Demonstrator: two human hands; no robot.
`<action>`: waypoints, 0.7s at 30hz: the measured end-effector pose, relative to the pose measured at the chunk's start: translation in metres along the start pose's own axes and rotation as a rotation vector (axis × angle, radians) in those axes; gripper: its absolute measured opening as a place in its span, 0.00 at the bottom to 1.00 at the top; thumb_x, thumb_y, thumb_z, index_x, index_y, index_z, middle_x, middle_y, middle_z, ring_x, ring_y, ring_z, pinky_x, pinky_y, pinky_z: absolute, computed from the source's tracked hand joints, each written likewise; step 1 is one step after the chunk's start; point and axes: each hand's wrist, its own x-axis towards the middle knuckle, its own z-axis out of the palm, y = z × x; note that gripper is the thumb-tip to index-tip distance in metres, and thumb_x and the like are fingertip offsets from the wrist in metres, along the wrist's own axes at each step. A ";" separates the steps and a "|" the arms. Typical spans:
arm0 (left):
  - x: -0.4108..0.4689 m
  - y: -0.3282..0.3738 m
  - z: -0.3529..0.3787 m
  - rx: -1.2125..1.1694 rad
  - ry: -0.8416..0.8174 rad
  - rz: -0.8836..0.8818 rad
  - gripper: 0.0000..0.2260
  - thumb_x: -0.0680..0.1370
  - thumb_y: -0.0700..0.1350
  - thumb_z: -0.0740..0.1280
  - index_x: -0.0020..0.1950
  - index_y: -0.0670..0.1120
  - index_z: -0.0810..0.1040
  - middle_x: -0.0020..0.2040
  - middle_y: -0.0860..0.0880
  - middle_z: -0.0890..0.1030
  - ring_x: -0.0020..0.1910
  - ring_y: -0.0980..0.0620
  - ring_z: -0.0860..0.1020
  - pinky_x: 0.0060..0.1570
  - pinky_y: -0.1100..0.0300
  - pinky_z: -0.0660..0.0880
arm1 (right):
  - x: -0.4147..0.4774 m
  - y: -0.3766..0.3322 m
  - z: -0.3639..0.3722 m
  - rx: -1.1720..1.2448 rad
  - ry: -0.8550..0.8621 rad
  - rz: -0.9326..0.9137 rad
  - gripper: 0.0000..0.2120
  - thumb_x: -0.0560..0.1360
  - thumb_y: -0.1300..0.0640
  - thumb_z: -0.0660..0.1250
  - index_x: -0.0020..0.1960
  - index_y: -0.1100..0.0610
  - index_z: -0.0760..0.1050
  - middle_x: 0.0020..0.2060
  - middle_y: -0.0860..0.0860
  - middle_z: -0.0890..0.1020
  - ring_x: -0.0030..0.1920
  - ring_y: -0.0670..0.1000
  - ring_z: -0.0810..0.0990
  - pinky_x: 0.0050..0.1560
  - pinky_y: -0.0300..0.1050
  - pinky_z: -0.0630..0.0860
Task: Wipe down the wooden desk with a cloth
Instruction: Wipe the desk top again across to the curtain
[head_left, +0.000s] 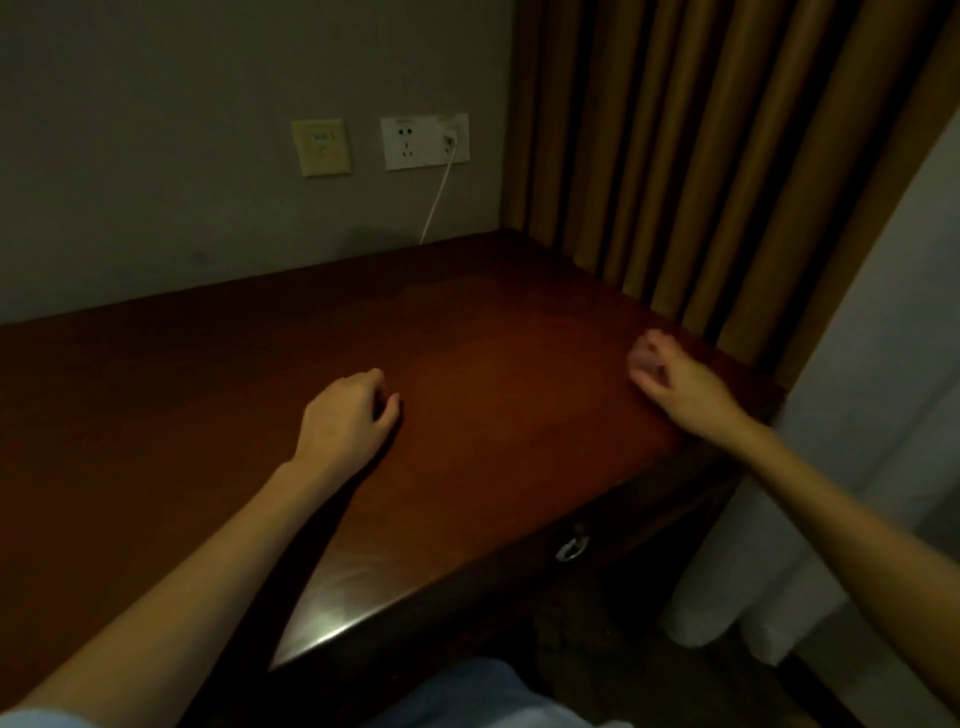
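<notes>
The dark red-brown wooden desk fills the middle of the view, with a bright glare on its near edge. My left hand rests on the desk left of centre, fingers curled under and nothing visible in them. My right hand hovers low over the desk's right edge, fingers bent and blurred. A pale smudge shows at its fingertips; I cannot tell whether it is something held. No cloth is clearly visible anywhere.
A grey wall stands behind the desk, with a yellowed plate and a white socket; a white cable drops behind the desk. Brown curtains hang along the right side. A metal drawer handle sits under the front edge.
</notes>
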 end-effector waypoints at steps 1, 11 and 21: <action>0.000 0.000 0.000 -0.004 -0.003 -0.001 0.09 0.80 0.49 0.61 0.42 0.47 0.71 0.36 0.52 0.72 0.33 0.56 0.71 0.29 0.67 0.61 | 0.014 0.015 -0.006 -0.048 0.013 0.066 0.16 0.79 0.56 0.62 0.65 0.60 0.71 0.69 0.59 0.69 0.73 0.56 0.63 0.68 0.44 0.59; 0.016 -0.052 -0.009 0.051 0.039 -0.191 0.07 0.79 0.50 0.62 0.46 0.48 0.71 0.41 0.51 0.74 0.40 0.53 0.74 0.38 0.61 0.73 | -0.042 -0.155 0.114 0.109 -0.505 -0.887 0.27 0.77 0.48 0.64 0.73 0.56 0.63 0.75 0.49 0.60 0.75 0.45 0.54 0.74 0.36 0.51; 0.061 -0.099 0.006 0.057 0.061 -0.253 0.07 0.80 0.49 0.61 0.45 0.48 0.71 0.40 0.51 0.72 0.38 0.54 0.72 0.35 0.63 0.69 | 0.217 -0.074 0.104 -0.109 -0.118 -0.131 0.24 0.80 0.48 0.58 0.74 0.53 0.62 0.74 0.51 0.62 0.75 0.51 0.59 0.70 0.47 0.60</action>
